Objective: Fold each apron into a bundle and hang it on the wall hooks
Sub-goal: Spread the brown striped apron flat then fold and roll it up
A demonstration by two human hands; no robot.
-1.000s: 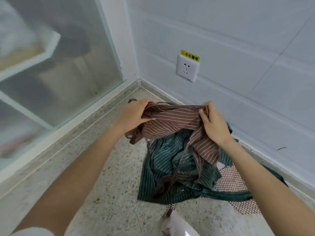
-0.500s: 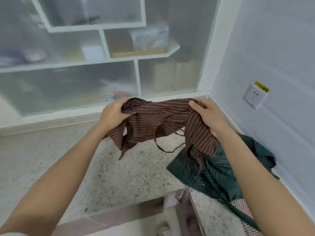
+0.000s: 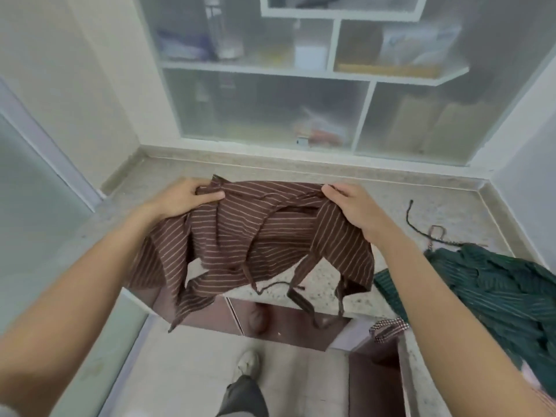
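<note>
A brown striped apron (image 3: 264, 236) hangs spread between my two hands above the speckled stone counter (image 3: 445, 206). My left hand (image 3: 183, 198) grips its top left edge, and my right hand (image 3: 355, 209) grips its top right edge. Its thin straps dangle past the counter's front edge. A green striped apron (image 3: 487, 284) lies crumpled on the counter at the right, with a checked cloth (image 3: 388, 325) poking out below it. No wall hooks are in view.
A frosted glass cabinet (image 3: 301, 115) with white shelves stands behind the counter. A dark cord (image 3: 415, 224) lies on the counter near the green apron. Below the counter edge are a brown cabinet front (image 3: 270, 332), the pale floor and my shoe (image 3: 248, 362).
I have carried the brown apron left, off the green pile and over the counter's front edge, and pulled it wider between my hands. My view has swung left towards the cabinet.
</note>
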